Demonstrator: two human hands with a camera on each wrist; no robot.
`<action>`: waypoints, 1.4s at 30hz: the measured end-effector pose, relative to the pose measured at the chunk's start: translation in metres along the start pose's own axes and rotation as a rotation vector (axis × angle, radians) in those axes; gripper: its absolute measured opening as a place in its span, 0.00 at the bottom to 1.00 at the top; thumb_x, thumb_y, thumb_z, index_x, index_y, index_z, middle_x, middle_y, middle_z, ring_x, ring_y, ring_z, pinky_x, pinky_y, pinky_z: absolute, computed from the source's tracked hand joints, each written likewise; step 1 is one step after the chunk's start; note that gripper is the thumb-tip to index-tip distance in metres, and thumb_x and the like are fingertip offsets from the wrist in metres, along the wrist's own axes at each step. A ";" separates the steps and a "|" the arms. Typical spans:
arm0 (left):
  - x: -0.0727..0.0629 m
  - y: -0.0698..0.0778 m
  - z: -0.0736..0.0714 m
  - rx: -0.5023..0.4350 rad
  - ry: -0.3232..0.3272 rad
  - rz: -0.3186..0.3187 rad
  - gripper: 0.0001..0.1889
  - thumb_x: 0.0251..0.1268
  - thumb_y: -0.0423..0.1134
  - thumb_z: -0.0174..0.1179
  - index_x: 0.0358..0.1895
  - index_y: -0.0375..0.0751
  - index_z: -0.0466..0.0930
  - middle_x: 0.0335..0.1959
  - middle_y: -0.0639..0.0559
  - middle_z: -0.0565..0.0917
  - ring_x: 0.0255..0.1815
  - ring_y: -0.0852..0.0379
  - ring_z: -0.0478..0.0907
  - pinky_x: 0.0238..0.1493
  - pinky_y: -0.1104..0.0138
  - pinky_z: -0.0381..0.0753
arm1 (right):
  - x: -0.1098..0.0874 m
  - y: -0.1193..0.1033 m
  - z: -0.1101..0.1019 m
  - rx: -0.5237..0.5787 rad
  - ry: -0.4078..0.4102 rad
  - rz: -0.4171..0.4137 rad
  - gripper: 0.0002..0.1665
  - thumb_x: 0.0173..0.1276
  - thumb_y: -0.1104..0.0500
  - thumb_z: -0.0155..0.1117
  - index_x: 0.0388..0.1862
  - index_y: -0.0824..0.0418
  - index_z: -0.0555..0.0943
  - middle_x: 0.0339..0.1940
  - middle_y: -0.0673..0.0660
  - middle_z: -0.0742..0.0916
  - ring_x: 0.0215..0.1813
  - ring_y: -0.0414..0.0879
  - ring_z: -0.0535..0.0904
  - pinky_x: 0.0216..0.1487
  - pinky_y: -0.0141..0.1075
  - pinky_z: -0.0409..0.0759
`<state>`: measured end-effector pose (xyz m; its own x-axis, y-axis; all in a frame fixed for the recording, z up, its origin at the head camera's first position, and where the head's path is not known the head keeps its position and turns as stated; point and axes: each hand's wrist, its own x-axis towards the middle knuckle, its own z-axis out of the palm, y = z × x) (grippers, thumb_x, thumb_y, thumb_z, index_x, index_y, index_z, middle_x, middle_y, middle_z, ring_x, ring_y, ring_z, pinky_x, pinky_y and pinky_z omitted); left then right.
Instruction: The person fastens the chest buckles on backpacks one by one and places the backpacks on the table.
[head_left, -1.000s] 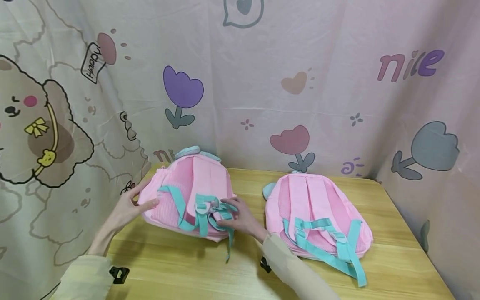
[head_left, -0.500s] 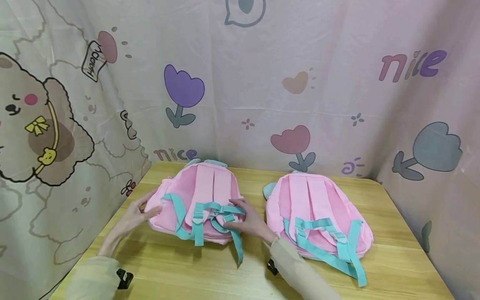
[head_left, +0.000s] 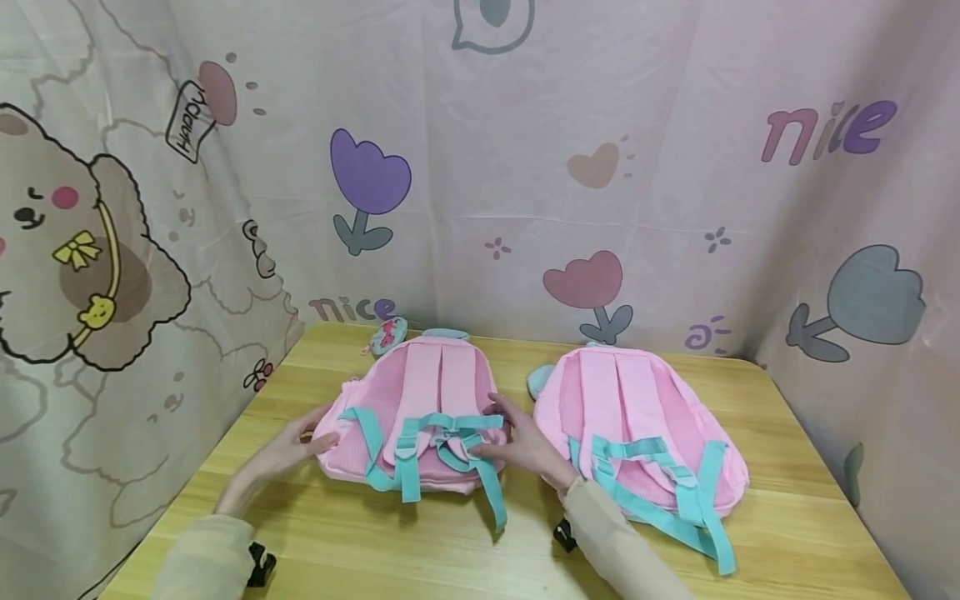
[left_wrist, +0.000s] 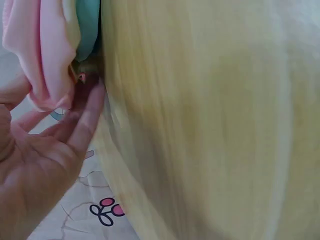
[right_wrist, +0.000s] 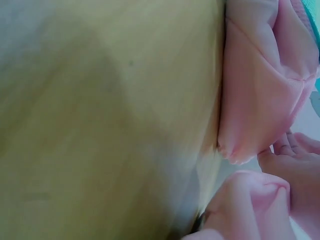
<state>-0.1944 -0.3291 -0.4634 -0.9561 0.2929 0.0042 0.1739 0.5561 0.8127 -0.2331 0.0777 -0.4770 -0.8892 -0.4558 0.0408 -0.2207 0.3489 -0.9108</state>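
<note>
A pink backpack [head_left: 375,392] with turquoise straps lies on the table on the left, its shoulder-strap side facing up. My left hand [head_left: 288,446] grips its left lower side, thumb on the upper face. In the left wrist view, the fingers of that left hand [left_wrist: 55,145] reach around the pink fabric from below. On the opposite side my right hand [head_left: 521,437] holds the right lower edge, next to the turquoise webbing. The right wrist view shows part of my right hand [right_wrist: 295,160] against the pink fabric; its fingertips are partly hidden.
A second pink backpack [head_left: 637,392] lies close on the right, straps up, with one turquoise strap end hanging toward the front. The wooden table [head_left: 375,558] meets a printed curtain [head_left: 480,150] at the back. A round patterned piece [head_left: 388,335] shows behind the left backpack.
Both hands have brought the left backpack down and to the right, flatter on the table and nearer the second backpack. The round patterned piece behind it has come into view.
</note>
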 end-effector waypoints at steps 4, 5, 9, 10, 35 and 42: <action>0.000 0.004 0.001 0.060 0.019 -0.026 0.34 0.77 0.39 0.54 0.75 0.20 0.53 0.67 0.21 0.69 0.61 0.32 0.75 0.61 0.52 0.79 | -0.001 0.001 0.000 -0.030 -0.009 -0.016 0.55 0.57 0.48 0.79 0.79 0.59 0.62 0.68 0.57 0.79 0.70 0.54 0.72 0.76 0.57 0.64; 0.000 0.007 0.001 0.077 0.033 -0.038 0.34 0.77 0.39 0.54 0.75 0.20 0.53 0.69 0.20 0.66 0.64 0.27 0.71 0.64 0.45 0.75 | -0.001 0.001 0.000 -0.033 -0.009 -0.018 0.54 0.57 0.48 0.79 0.78 0.58 0.63 0.69 0.58 0.78 0.71 0.55 0.71 0.76 0.58 0.63; 0.004 0.024 0.005 0.146 0.124 -0.026 0.31 0.77 0.38 0.53 0.72 0.19 0.57 0.72 0.17 0.59 0.71 0.18 0.57 0.67 0.30 0.61 | -0.003 0.001 0.000 -0.042 -0.008 -0.011 0.50 0.58 0.48 0.78 0.76 0.56 0.67 0.72 0.58 0.77 0.75 0.57 0.68 0.78 0.61 0.59; 0.006 0.029 0.007 0.154 0.142 -0.003 0.30 0.77 0.38 0.53 0.72 0.19 0.59 0.72 0.18 0.60 0.71 0.19 0.57 0.67 0.30 0.61 | -0.003 0.001 0.000 -0.042 -0.008 -0.009 0.49 0.58 0.48 0.78 0.76 0.56 0.68 0.72 0.58 0.76 0.76 0.58 0.67 0.78 0.61 0.59; 0.056 0.083 0.052 0.026 -0.249 0.176 0.22 0.83 0.41 0.43 0.70 0.33 0.71 0.67 0.35 0.77 0.71 0.35 0.72 0.69 0.68 0.73 | -0.001 0.002 -0.001 -0.054 -0.012 -0.039 0.44 0.60 0.50 0.77 0.73 0.59 0.71 0.70 0.60 0.77 0.70 0.57 0.72 0.75 0.61 0.63; 0.061 0.080 0.054 -0.036 -0.278 0.048 0.26 0.85 0.48 0.36 0.70 0.32 0.70 0.62 0.36 0.80 0.61 0.43 0.78 0.65 0.56 0.76 | -0.003 0.001 0.000 -0.040 -0.001 -0.045 0.42 0.60 0.51 0.77 0.72 0.59 0.72 0.72 0.60 0.77 0.77 0.61 0.65 0.77 0.62 0.58</action>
<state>-0.2261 -0.2245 -0.4295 -0.8447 0.5232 -0.1125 0.2043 0.5096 0.8358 -0.2307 0.0792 -0.4776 -0.8776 -0.4726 0.0805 -0.2760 0.3608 -0.8909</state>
